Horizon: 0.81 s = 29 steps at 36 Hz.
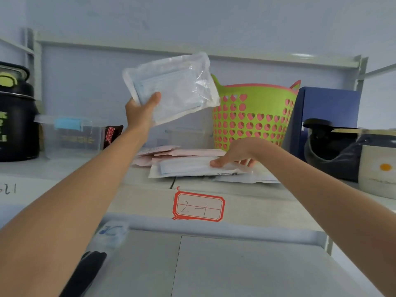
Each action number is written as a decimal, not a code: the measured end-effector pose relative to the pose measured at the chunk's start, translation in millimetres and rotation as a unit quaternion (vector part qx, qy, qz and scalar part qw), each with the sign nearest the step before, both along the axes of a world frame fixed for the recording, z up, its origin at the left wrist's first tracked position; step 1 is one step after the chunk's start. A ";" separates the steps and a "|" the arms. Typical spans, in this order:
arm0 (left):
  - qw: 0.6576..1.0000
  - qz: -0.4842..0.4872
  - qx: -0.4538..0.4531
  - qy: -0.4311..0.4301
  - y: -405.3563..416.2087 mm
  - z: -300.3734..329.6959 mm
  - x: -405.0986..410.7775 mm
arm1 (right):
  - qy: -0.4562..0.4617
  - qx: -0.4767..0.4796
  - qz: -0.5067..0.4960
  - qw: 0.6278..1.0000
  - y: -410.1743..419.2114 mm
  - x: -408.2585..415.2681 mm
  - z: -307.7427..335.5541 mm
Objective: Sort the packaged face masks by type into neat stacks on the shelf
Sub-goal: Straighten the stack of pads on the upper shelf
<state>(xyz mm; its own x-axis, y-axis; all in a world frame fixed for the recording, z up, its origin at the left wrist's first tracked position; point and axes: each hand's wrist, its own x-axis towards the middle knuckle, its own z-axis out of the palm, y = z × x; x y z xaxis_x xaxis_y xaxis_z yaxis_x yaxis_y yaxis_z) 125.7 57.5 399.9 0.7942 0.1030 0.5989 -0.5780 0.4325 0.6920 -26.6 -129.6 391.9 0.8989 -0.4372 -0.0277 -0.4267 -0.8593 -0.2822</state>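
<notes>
My left hand [140, 113] holds up a clear packet of blue face masks [171, 87] above the shelf [246, 202], thumb on its front. On the shelf lies a loose pile: a blue mask packet [186, 167] on top, pink mask packets [171, 153] behind it and a white packet [250, 179] at the right. My right hand [235, 155] pinches the right end of the top blue packet, thumb on top and fingers under it.
A green basket with pink hearts [255, 114] stands behind the pile, with a blue box [327, 108] to its right. A clear plastic container [72, 136] and a black pot [17, 116] stand at left, dark dishes [334, 151] at right. A red label [199, 207] marks the shelf edge.
</notes>
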 end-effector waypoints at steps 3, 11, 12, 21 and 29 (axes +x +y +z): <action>0.998 -0.046 -0.021 0.027 -5.3 -6.7 2.8 | -0.020 0.029 -0.013 0.999 -12.6 3.5 -1.0; 0.987 -0.131 -0.062 0.069 -3.7 -4.7 4.7 | -0.098 0.153 -0.017 0.983 -45.9 1.1 8.2; 0.980 -0.167 -0.083 0.075 -2.7 -3.4 5.3 | -0.125 0.178 -0.008 0.976 -52.0 -1.2 13.3; 0.937 -0.327 0.069 0.104 -3.8 -2.3 8.9 | -0.417 0.321 0.057 0.848 -61.0 -9.4 42.4; 0.916 -0.327 0.164 0.166 -18.5 -18.5 14.5 | -0.470 0.434 0.018 0.768 -33.6 18.8 17.2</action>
<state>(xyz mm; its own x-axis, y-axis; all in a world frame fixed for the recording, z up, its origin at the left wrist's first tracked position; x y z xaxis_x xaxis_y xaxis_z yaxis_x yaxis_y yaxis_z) 140.2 39.0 381.3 0.7660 -0.6014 0.2270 -0.0038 0.3488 0.9372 -7.7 -163.1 409.2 0.7109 -0.5956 0.3740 0.3365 -0.1790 -0.9245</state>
